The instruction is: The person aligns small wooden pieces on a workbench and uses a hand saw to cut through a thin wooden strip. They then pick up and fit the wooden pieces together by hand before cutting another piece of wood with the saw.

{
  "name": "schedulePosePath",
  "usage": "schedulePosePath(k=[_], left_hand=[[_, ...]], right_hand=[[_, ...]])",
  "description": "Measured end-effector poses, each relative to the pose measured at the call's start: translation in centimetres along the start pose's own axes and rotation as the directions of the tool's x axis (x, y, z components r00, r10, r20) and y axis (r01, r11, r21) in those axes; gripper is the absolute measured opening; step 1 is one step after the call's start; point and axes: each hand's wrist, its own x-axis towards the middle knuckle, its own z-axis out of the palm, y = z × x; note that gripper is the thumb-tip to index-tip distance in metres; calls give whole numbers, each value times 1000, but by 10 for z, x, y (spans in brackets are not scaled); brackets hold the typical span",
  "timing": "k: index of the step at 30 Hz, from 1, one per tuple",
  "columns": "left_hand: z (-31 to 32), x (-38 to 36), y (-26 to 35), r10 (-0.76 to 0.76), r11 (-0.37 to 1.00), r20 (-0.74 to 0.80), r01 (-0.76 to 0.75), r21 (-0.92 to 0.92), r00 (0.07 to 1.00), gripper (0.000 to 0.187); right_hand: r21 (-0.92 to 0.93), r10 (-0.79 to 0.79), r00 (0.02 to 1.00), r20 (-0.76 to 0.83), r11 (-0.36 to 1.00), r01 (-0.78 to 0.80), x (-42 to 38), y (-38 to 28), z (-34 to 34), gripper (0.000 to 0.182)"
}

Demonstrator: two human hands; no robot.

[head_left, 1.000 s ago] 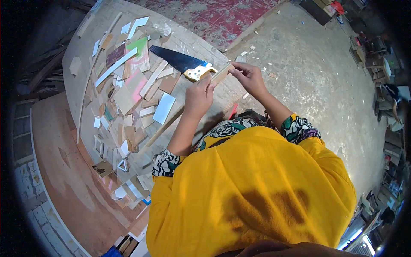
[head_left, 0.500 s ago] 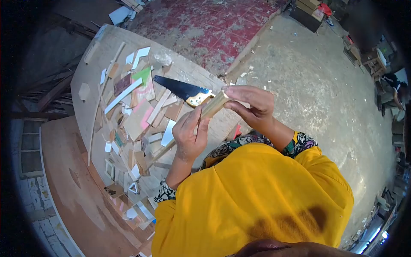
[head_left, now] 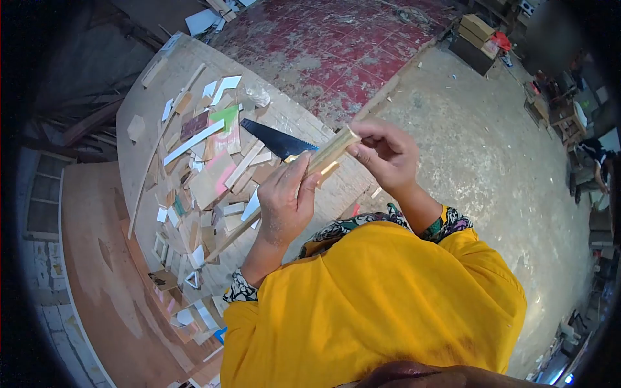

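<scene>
A long, narrow wooden strip (head_left: 330, 152) slants across in front of me, its far end raised above the table. My left hand (head_left: 284, 200) is closed around it near the middle, and its lower part runs back past my wrist. At the upper end, my right hand (head_left: 390, 155) has its thumb and fingers closed about the tip. Beneath the strip lies a handsaw (head_left: 275, 138) with a dark blade; the strip and my left hand partly hide its light wooden handle.
Many wood offcuts, including a white strip (head_left: 194, 142) and a green-painted piece (head_left: 226, 123), cover the worktable (head_left: 297, 103). A long thin stick (head_left: 154, 147) lies along its left side. Beyond are red floor tiles (head_left: 336, 52); a person (head_left: 592, 165) is at far right.
The strip's upper end has shifted slightly up and right with both hands, now covering more of the saw's handle. My right-hand fingers have shifted at the tip. The whole view has turned slightly.
</scene>
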Motion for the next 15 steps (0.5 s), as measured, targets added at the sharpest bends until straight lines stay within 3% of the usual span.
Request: schedulePosePath(k=[2, 3, 6, 8, 10, 12, 15], left_hand=[[1, 4, -1, -7, 999, 19, 6, 50, 1000, 27], [1, 6, 0, -18, 998, 55, 14, 65, 998, 27], [5, 9, -2, -38, 997, 78, 32, 75, 996, 25], [5, 14, 1, -179, 983, 185, 184, -9, 966, 25], [7, 17, 0, -173, 982, 167, 183, -48, 971, 25], [6, 20, 0, -309, 931, 326, 354, -88, 894, 29], [13, 21, -2, -365, 911, 365, 409, -47, 856, 27]], right_hand=[[293, 270, 961, -66, 926, -240, 8, -6, 3, 33], [244, 256, 965, 61, 934, -263, 9, 3, -6, 35], [307, 307, 939, 153, 889, -340, 6, 26, -18, 29], [345, 332, 930, 155, 864, -366, 4, 32, -21, 27], [399, 387, 914, 123, 824, -402, 2, 36, -25, 25], [414, 416, 900, 127, 803, -429, 0, 42, -29, 25], [420, 484, 865, 133, 763, -491, -7, 51, -35, 26]])
